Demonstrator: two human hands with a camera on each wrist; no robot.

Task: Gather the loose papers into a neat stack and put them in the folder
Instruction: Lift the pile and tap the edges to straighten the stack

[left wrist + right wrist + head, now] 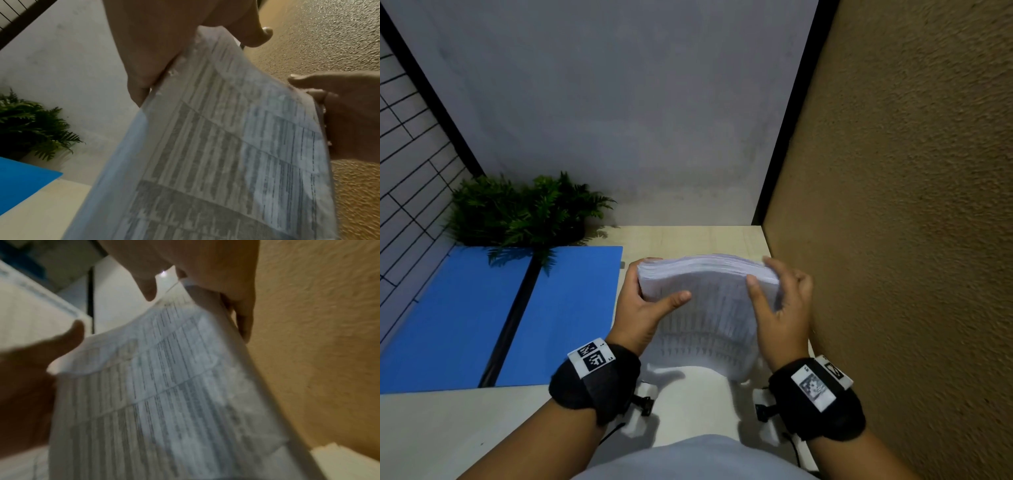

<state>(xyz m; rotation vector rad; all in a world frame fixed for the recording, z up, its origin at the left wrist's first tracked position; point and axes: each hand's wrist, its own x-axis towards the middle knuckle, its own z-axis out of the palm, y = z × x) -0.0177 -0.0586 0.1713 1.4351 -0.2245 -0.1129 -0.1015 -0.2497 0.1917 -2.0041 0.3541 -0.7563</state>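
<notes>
Pale desk [465,428]: both hands hold paper stack [709,308] upright beside blue folder [482,315]

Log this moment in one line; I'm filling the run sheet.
papers: gathered, on edge on desk | left hand: grips left side | right hand: grips right side | folder: open, empty, left of papers
</notes>
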